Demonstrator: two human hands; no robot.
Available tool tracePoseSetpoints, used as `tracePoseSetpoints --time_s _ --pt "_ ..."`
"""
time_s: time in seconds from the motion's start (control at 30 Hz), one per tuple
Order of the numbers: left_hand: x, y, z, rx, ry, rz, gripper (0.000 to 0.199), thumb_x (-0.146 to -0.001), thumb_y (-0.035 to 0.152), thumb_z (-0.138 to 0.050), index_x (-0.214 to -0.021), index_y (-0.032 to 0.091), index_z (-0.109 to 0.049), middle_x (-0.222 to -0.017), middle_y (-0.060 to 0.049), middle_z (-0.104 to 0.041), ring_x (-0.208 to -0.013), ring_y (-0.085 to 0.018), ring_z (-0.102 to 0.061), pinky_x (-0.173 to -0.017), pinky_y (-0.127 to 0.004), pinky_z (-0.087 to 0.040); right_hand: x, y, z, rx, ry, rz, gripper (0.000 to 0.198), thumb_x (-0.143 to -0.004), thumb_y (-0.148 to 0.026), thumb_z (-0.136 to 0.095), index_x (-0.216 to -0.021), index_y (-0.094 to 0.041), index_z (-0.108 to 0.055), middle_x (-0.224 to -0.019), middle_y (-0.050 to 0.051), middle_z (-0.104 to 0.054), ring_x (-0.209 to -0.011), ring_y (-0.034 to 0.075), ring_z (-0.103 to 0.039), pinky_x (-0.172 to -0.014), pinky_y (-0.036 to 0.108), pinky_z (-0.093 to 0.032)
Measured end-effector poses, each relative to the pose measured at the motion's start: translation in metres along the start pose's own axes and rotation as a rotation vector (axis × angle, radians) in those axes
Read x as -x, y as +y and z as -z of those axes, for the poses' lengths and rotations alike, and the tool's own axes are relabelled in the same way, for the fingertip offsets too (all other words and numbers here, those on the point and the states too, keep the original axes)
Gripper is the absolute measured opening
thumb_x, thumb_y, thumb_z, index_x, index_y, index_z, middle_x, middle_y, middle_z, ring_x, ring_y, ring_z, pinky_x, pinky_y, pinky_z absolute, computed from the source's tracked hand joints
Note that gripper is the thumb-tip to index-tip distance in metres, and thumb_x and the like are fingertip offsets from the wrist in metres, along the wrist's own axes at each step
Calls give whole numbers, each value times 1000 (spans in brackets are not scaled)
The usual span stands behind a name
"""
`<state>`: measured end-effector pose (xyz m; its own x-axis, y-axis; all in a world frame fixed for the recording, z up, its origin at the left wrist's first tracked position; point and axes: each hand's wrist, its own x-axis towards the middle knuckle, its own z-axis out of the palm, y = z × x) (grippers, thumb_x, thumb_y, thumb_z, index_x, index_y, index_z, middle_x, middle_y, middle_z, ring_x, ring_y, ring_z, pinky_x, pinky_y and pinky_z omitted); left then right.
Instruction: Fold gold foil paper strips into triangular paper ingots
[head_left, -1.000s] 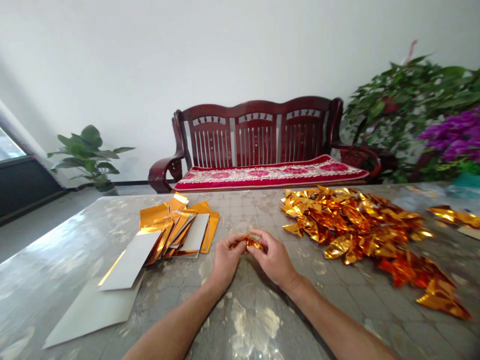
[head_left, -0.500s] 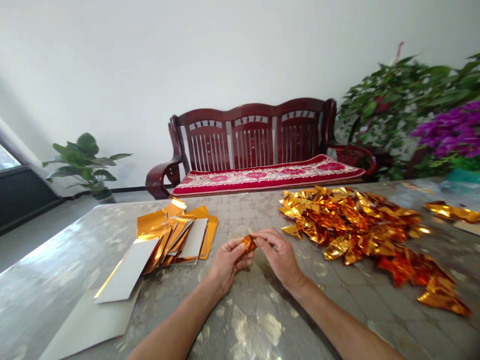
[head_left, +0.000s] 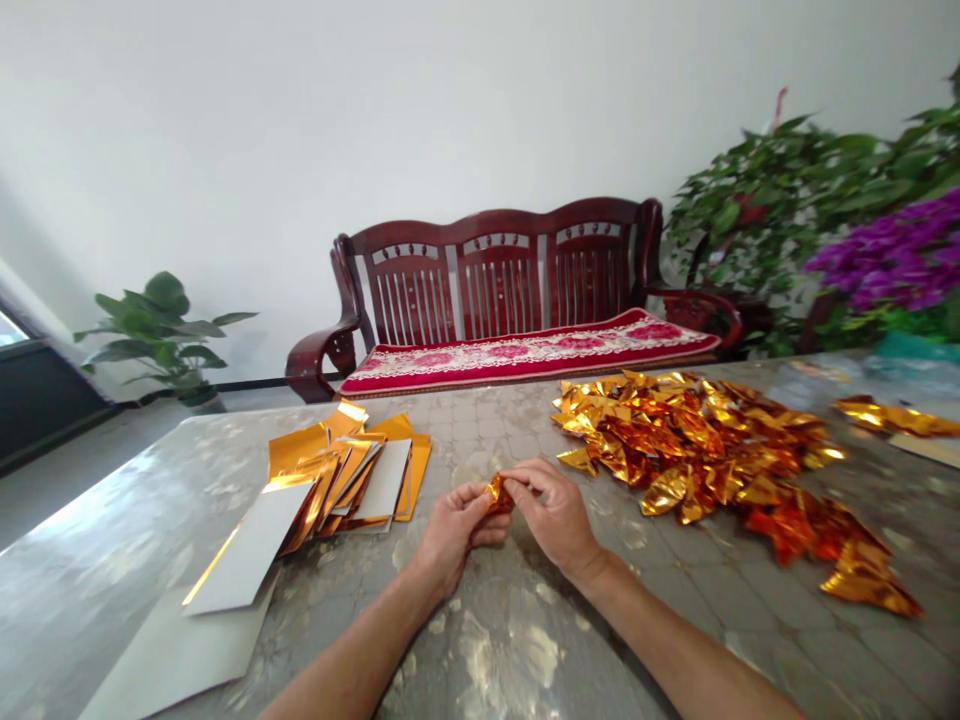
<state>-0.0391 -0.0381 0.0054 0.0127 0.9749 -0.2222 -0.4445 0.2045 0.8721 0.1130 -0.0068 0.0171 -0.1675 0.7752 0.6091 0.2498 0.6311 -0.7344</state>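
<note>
Between my two hands, over the middle of the table, is a small folded piece of gold foil paper [head_left: 496,492]. My left hand [head_left: 459,530] is closed on its left side, thumb on top. The fingers of my right hand [head_left: 551,510] pinch its right end; the fingertips partly cover it. To the left lies a loose stack of flat gold foil paper sheets [head_left: 345,470], some with the white back up. A heap of folded gold foil pieces [head_left: 697,440] spreads out on the right.
The table [head_left: 517,650] has a patterned grey cover. A white sheet [head_left: 180,650] lies at its front left. Behind stands a wooden bench [head_left: 495,275] with a red cushion. Plastic wrapping [head_left: 814,380] and more foil [head_left: 892,415] lie far right, near purple flowers [head_left: 892,250].
The view has shifted slightly. My right fingers have moved a little further over the foil piece, still pinching it. My left hand keeps its hold. The stack and heap look unchanged.
</note>
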Motion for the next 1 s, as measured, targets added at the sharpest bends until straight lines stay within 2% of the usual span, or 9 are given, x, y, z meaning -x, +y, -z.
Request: tracePoseSetpoints --time_s 0.13,0.23,0.33,0.4,0.47,0.53,0.6,0.7,1.0 --pt "0 -2 0 -63 -29 -3 47 -60 46 -88 -88 12 -69 -80 -7 -74 -57 -11 -66 -54 -20 -55 1 0 -1 58 21 -8 18 -91 -25 -55 -84 -22 -72 -83 5 -69 -80 18 -63 -74 28 -50" --pt "2 -1 -1 -192 -18 -64 43 -72 52 -77 -90 14 -71 -82 -6 -74 -65 -14 -67 -59 -23 -55 2 0 -1 112 29 1 18 -92 -24 -54 -84 -22 -69 -83 5 -68 -81 18 -63 -75 29 -49" --pt "4 1 0 -442 117 -316 32 -81 45 -69 -95 16 -74 -92 -6 -75 -84 -19 -68 -74 -26 -54 3 0 1 181 21 43 17 -93 -23 -53 -86 -21 -69 -85 5 -67 -84 18 -62 -79 30 -48" --pt "7 3 0 -584 213 -495 26 -81 36 -69 -101 19 -74 -98 -5 -75 -92 -19 -67 -84 -27 -51 4 -1 1 241 -3 84 16 -93 -21 -54 -85 -21 -68 -84 5 -67 -85 18 -61 -79 30 -47" --pt "9 4 0 -679 246 -614 20 -81 30 -69 -99 21 -74 -96 -4 -74 -90 -18 -65 -85 -27 -48 5 -2 1 298 -39 137 17 -93 -21 -55 -83 -21 -68 -82 5 -66 -83 18 -60 -77 30 -45" --pt "11 5 0 -761 236 -695 11 -82 28 -68 -88 21 -73 -86 -2 -71 -83 -16 -62 -80 -25 -46 6 -4 1 340 -69 196 18 -94 -21 -55 -82 -21 -68 -80 4 -65 -80 18 -59 -75 29 -44" --pt "12 6 1 -827 215 -741 9 -84 26 -65 -80 20 -71 -78 0 -67 -77 -15 -59 -74 -25 -45 6 -4 0 364 -76 245 18 -94 -20 -55 -81 -21 -67 -78 4 -64 -78 17 -58 -73 30 -43" --pt "13 8 1 -888 194 -766 12 -87 24 -62 -77 20 -68 -75 1 -65 -74 -14 -57 -71 -25 -43 7 -5 0 371 -68 270 17 -93 -19 -56 -80 -20 -67 -77 3 -64 -76 17 -57 -73 30 -41" --pt "17 10 1 -1016 187 -866 16 -88 21 -58 -73 19 -60 -73 2 -60 -74 -13 -55 -72 -24 -41 7 -8 -1 256 -124 146 14 -87 -16 -60 -73 -21 -59 -77 2 -63 -81 19 -56 -76 31 -41"
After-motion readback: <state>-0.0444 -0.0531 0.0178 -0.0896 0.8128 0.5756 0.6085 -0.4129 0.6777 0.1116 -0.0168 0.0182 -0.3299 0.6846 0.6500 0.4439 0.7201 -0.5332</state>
